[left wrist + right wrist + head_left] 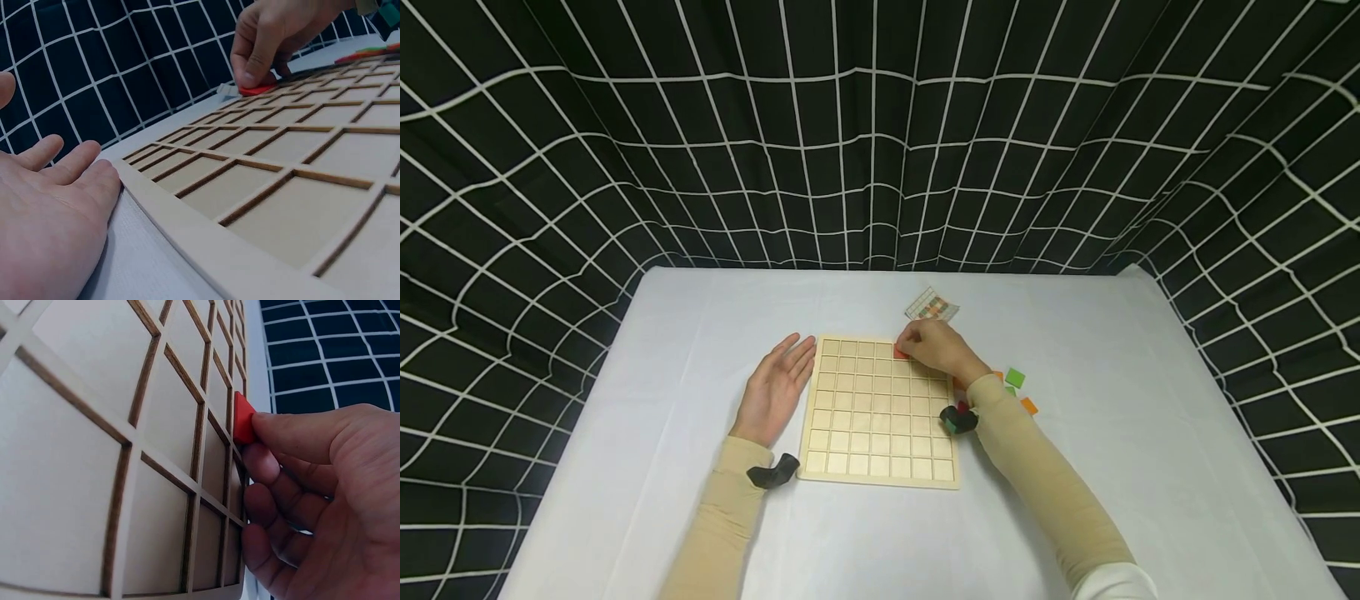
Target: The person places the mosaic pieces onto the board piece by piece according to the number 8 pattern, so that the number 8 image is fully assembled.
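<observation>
A pale wooden grid board [880, 481] lies flat on the white table, its square recesses bounded by raised ridges. At its far edge, right of centre, my right hand [938, 346] pinches a square red tile [242, 422] between thumb and index finger. The tile is at a recess of the far row, tilted in the right wrist view; whether it touches the recess floor I cannot tell. My left hand [775, 392] rests by the board's left side, palm turned up and fingers extended, with nothing in it. Its fingertips lie close to the board's rim.
Several loose tiles lie right of the board, among them a green tile [1015, 377] and an orange tile [1029, 406]; my right forearm partly hides them. Beyond the board lies a small printed grid card [923, 302]. A black grid-patterned curtain [872, 167] surrounds the table.
</observation>
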`<state>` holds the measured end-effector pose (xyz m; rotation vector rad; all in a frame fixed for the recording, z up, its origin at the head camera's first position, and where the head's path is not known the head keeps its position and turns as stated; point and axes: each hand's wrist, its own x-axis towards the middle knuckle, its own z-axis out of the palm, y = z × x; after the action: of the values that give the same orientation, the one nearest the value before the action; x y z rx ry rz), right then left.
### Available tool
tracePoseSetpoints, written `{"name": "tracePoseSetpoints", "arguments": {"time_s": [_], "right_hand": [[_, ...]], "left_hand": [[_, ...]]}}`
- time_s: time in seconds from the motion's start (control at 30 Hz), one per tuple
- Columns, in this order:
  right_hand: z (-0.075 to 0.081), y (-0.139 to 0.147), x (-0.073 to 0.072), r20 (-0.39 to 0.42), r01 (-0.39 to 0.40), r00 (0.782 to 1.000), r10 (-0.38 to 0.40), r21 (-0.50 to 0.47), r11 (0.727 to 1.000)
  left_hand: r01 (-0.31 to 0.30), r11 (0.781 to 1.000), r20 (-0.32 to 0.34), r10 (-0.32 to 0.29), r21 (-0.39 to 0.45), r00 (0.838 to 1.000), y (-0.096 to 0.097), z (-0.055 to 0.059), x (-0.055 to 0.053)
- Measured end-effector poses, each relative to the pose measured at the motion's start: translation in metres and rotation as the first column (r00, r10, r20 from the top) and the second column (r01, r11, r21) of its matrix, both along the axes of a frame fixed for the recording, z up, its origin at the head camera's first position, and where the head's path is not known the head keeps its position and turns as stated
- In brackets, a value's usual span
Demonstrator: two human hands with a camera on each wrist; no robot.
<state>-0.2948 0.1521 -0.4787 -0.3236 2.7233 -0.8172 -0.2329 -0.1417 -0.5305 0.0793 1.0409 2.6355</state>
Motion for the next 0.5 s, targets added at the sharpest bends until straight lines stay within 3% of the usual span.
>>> {"name": "tracePoseSetpoints", "arguments": {"time_s": [0.5], "right_hand": [[-0.0018, 0.0023, 0.0002, -0.004, 0.017, 1.0, -0.017, -0.021, 1.0]], "left_hand": [[0.034, 0.998, 0.015, -0.034, 0.046, 0.999, -0.003, -0.001, -0.0002]]}}
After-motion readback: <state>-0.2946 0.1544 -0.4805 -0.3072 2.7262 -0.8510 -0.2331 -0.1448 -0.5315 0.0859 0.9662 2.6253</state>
